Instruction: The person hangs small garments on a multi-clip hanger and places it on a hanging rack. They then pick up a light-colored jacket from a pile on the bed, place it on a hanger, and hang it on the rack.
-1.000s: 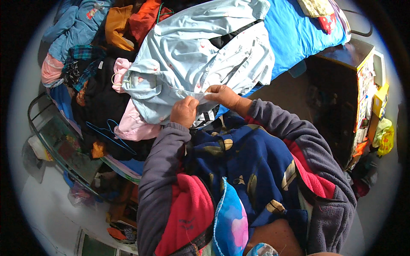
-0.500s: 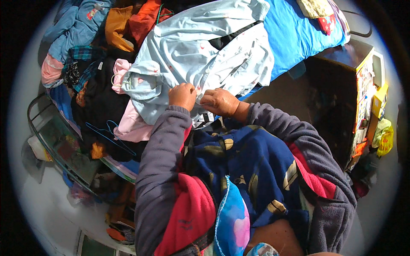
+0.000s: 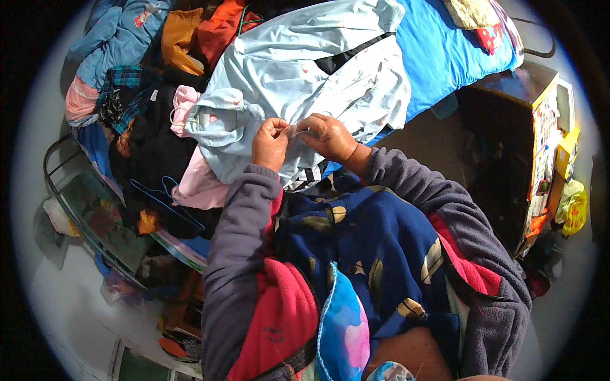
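Both hands have drawn closer together since a second ago, and I now see them meeting at one spot on the cloth instead of sitting staggered. Left hand (image 3: 271,143) sits just above centre of the frame, fingers curled and pinching a fold of the pale blue shirt (image 3: 298,70). Right hand (image 3: 327,136) is just beside it to the right, fingertips closed on the same fold, the two almost touching. I cannot tell exactly what small part of the cloth they pinch.

That shirt spreads across the upper middle of the frame, its lower edge under my hands and its body reaching up toward the top. It lies over a pink garment (image 3: 197,184) at centre left and a bright blue bedsheet (image 3: 445,57) at upper right. A heap of dark and checked clothes (image 3: 136,120) fills the upper left, with orange cloth (image 3: 210,28) above it. A blue hanger (image 3: 166,197) lies at the left, near a glass-topped table (image 3: 95,209). A dark wooden cabinet (image 3: 515,127) stands at the right edge.
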Tool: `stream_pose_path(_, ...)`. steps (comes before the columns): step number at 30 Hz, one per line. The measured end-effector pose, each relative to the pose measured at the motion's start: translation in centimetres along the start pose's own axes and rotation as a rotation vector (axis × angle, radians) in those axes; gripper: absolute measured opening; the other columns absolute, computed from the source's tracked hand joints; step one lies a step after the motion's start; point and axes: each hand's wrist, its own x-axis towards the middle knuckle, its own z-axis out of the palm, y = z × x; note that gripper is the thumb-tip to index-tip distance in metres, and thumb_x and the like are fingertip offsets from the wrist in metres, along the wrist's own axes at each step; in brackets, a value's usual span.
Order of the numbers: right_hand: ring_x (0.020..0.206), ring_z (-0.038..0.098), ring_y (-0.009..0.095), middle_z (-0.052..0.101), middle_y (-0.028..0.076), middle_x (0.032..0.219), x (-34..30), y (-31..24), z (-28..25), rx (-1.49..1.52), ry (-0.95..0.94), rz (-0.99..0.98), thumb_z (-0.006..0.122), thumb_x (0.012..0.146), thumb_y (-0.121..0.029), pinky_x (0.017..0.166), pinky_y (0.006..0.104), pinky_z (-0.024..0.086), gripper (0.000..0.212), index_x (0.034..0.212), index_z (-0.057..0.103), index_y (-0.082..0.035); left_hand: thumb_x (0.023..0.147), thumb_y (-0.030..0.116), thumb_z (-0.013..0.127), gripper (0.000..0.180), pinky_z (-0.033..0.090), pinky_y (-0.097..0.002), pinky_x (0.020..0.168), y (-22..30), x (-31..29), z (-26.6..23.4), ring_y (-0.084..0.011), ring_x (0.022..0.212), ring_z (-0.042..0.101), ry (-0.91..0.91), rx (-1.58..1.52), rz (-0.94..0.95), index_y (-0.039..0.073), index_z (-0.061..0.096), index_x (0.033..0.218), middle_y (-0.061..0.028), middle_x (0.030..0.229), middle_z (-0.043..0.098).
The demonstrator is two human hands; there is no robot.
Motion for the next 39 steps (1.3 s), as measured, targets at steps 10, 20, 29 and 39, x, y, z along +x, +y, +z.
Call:
stream_pose_path(10, 0.084, 0.064, 0.032, 0.064, 0.01, 0.086, 0.1, 0.8, 0.0, -0.024, 0.059, -0.083, 0.074, 0.076, -0.011, 0.073, 0.0406, 0.052, 0.015, 0.091, 0.069, -0.01, 0.09, 0.005, 0.068, 0.013, 0.047, -0.0212, 0.063, 0.1, -0.8, 0.5, -0.0058, 0.07, 0.059, 0.061, 0.107, 0.065, 0.001, 0.062, 0.101, -0.001, 0.082, 0.067)
stream_pose_path(20, 0.082, 0.066, 0.031, 0.067, 0.01, 0.088, 0.4, 1.0, 0.0, -0.046, -0.011, -0.186, 0.07, 0.079, -0.008, 0.074, 0.041, 0.054, 0.015, 0.093, 0.07, -0.009, 0.092, 0.003, 0.064, 0.013, 0.05, -0.022, 0.074, -3.0, 0.2, -0.5, -0.0079, 0.079, 0.061, -0.072, -0.317, -0.113, 0.0, 0.064, 0.105, -0.0027, 0.093, 0.068)
stream_pose_path(29, 0.083, 0.07, 0.028, 0.07, 0.012, 0.088, 0.6, 1.4, 0.1, 0.197, -0.046, 0.185, 0.07, 0.081, -0.01, 0.076, 0.0346, 0.055, 0.013, 0.092, 0.073, -0.005, 0.093, 0.008, 0.065, 0.017, 0.05, -0.0219, 0.075, -1.1, -0.2, -1.0, -0.0073, 0.082, 0.061, -0.15, -0.199, -0.097, 0.0, 0.065, 0.108, -0.0013, 0.095, 0.068)
stream_pose_path(39, 0.084, 0.066, 0.011, 0.072, 0.006, 0.091, 0.4, 2.7, 1.3, 0.487, -0.06, 0.412, 0.071, 0.084, -0.011, 0.078, 0.0276, 0.054, 0.016, 0.097, 0.071, -0.001, 0.083, 0.012, 0.075, 0.024, 0.051, -0.0236, 0.073, -0.1, -0.4, -0.4, -0.0077, 0.077, 0.063, -0.034, 0.155, 0.013, -0.001, 0.069, 0.103, -0.0033, 0.087, 0.07)
